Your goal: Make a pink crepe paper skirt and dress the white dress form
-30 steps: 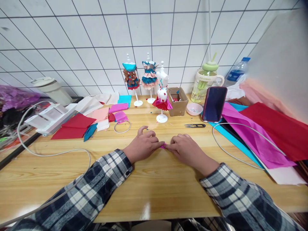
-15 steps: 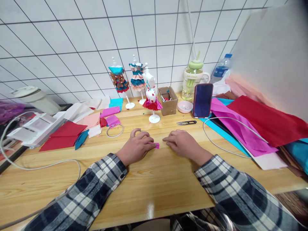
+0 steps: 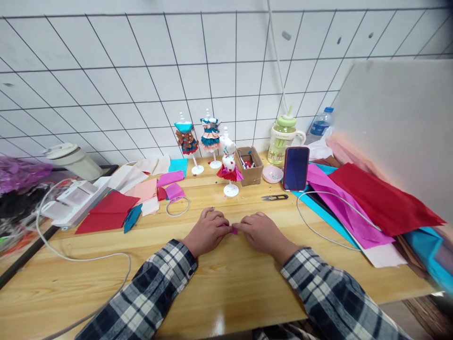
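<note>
On the tabletop, a small magenta piece (image 3: pixel 234 231) of thin paper or cloth lies between my two hands. My left hand (image 3: pixel 208 231) is closed on its left end, fingertips pressed down against the table. From the other side, my right hand (image 3: pixel 262 232) touches its right end with closed fingers. Most of the piece is hidden under the fingertips. Just beyond my hands stands a miniature dress form (image 3: pixel 229 163) in a red and magenta ruffled skirt. Black thread snips (image 3: pixel 275 197) lie beyond my right hand.
Two more dressed mini dress forms (image 3: pixel 186 140) stand behind. A cardboard box (image 3: pixel 252 176), pink dish (image 3: pixel 272 174), propped phone (image 3: pixel 296 168) and drink bottle (image 3: pixel 283 137) line the back. Coloured sheets (image 3: pixel 382 198) pile up at right; cut pieces (image 3: pixel 108 212) and a white cable (image 3: pixel 88 259) are left.
My right hand has moved left and its fingertips now meet the magenta piece. My left hand stays on it. The camera view has tilted upward.
</note>
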Available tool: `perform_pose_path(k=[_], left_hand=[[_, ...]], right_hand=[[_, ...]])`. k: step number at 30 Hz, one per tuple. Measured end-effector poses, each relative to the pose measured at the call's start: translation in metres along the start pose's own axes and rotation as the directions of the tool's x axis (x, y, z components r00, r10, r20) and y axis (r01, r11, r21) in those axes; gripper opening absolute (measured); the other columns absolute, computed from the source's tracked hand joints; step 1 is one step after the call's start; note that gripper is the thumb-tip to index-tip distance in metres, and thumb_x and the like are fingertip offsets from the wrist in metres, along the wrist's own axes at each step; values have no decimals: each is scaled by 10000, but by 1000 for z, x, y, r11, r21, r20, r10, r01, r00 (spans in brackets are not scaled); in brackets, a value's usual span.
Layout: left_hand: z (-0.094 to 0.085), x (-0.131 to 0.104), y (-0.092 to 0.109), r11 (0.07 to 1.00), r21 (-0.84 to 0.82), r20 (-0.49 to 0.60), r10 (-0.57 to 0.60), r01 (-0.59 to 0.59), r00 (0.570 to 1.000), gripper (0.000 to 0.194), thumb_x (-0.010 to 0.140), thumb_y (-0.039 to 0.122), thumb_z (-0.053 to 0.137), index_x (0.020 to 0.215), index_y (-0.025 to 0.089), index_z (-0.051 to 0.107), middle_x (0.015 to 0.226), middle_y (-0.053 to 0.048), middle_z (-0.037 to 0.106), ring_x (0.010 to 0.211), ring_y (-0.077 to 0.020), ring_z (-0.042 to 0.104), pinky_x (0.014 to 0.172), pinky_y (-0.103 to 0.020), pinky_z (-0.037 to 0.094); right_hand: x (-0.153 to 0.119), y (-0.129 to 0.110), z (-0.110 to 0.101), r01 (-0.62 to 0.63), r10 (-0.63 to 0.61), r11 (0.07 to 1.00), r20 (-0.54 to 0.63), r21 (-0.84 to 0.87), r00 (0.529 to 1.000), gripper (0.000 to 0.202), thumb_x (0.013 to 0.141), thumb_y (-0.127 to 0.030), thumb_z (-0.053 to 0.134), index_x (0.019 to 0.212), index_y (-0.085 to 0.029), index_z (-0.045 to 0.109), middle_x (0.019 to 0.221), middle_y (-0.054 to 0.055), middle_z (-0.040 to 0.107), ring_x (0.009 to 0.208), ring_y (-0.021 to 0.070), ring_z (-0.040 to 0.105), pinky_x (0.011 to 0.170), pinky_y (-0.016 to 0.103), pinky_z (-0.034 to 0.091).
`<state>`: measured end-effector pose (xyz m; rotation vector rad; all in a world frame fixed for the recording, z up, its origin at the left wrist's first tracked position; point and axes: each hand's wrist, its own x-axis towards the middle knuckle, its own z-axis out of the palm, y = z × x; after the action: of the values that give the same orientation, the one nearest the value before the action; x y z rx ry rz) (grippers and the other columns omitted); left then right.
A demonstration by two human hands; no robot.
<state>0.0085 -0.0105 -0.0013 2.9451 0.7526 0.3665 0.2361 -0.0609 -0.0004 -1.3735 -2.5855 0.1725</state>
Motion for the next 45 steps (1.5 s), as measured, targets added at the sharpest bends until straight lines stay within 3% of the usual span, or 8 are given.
perform_pose_path(k=[13, 20, 26, 30, 33, 39, 42, 45], left_hand=[[2, -1, -6, 984, -163, 21, -69, 71, 997, 254, 942, 260, 500, 1124, 296, 674, 1014, -42, 696, 1018, -190, 557, 958, -416, 313], [1, -2, -6, 935, -291, -28, -219, 201, 975, 239, 947, 314, 488, 972, 209, 702, 909, -62, 711, 892, -181, 618, 860, -364, 406], [-4, -12, 18, 543, -764, 19, -523, 349, 852, 260, 905, 392, 521, 902, 187, 680, 843, -44, 702, 780, -165, 633, 739, -300, 497], [-5, -13, 32, 274, -892, 165, -545, 361, 822, 334, 846, 489, 584, 881, 167, 670, 808, -35, 694, 721, -160, 619, 704, -295, 510], [-5, -10, 34, 197, -907, 216, -541, 372, 813, 388, 825, 529, 601, 890, 154, 676, 802, -42, 696, 715, -162, 620, 693, -295, 513], [-21, 1, 39, 388, -832, -14, -730, 397, 683, 389, 869, 500, 538, 1020, 169, 673, 1038, -92, 710, 985, -229, 644, 892, -372, 503], [-36, 9, 40, 560, -732, -114, -662, 387, 741, 382, 774, 431, 690, 1078, 201, 674, 1114, -80, 699, 1060, -243, 622, 962, -385, 469], [-49, 15, 39, 583, -711, -122, -654, 395, 747, 264, 836, 375, 629, 1032, 212, 698, 1049, -60, 722, 1003, -220, 645, 932, -363, 483]], right_hand=[[-2, -4, 14, 84, -84, 996, -19, 7, 996, 227, 882, -155, 510, 1033, -218, 668, 922, 53, 687, 832, 178, 579, 799, 342, 362], [-11, 1, 25, -144, 242, 938, -297, 315, 924, 371, 844, -88, 425, 1170, -183, 576, 1028, 79, 692, 897, 197, 625, 828, 340, 478], [-3, -17, 19, -83, 324, 700, -211, 710, 922, 551, 825, -175, 550, 1362, -234, 445, 1185, 73, 639, 880, 165, 600, 795, 315, 517], [4, -37, 15, -65, 360, 480, -128, 875, 924, 265, 820, -282, 621, 1072, -207, 644, 998, 66, 672, 821, 166, 605, 660, 271, 502], [8, -42, 11, -58, 419, 470, -164, 881, 893, 179, 802, -312, 637, 927, -188, 669, 892, 52, 642, 722, 147, 570, 597, 255, 469], [16, -39, -2, -188, 550, 450, -105, 873, 828, 145, 791, -280, 597, 885, -185, 654, 743, 14, 613, 612, 129, 520, 509, 224, 414], [21, -37, -16, -192, 541, 515, -143, 836, 829, 138, 794, -259, 582, 894, -189, 647, 834, 34, 657, 617, 126, 522, 501, 219, 407], [27, -36, -31, -159, 512, 539, -172, 827, 842, 113, 804, -285, 588, 866, -192, 608, 820, 28, 657, 598, 120, 516, 478, 213, 390]])
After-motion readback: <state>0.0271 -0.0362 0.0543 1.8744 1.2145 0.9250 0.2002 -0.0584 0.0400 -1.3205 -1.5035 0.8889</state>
